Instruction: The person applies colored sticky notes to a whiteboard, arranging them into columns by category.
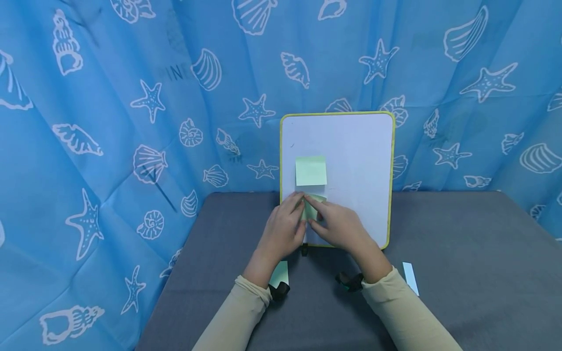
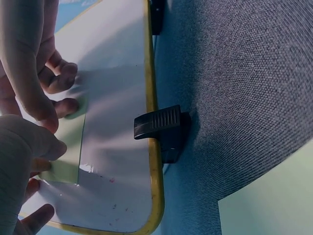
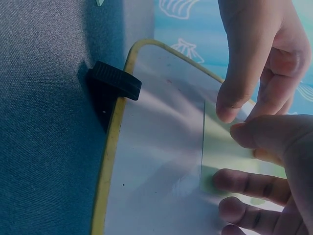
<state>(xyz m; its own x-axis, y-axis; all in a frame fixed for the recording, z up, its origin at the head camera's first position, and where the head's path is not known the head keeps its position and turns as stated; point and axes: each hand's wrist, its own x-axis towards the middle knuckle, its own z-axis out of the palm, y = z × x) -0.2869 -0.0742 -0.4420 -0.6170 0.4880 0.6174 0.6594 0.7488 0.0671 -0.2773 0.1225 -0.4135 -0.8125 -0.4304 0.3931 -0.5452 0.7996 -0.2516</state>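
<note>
A whiteboard (image 1: 360, 165) with a yellow rim stands upright at the curtain. On it are two pale green sticky notes, one above the other. Both hands meet at the lower note (image 1: 312, 213), which they partly cover. My left hand (image 1: 283, 226) touches its left side, and my right hand (image 1: 340, 225) reaches over its right side. In the right wrist view, the right hand's spread fingertips rest on the note (image 3: 222, 149), thumb close to the left thumb. The note lies against the board in both wrist views. The upper note (image 1: 311, 171) sits untouched.
Black clips (image 2: 159, 125) grip the board's bottom edge. A green sheet or pad (image 1: 279, 274) lies on the grey table (image 1: 461, 243) by the left wrist. A narrow pale strip (image 1: 411, 278) lies beside the right sleeve. A blue seashell curtain (image 1: 131, 97) hangs behind.
</note>
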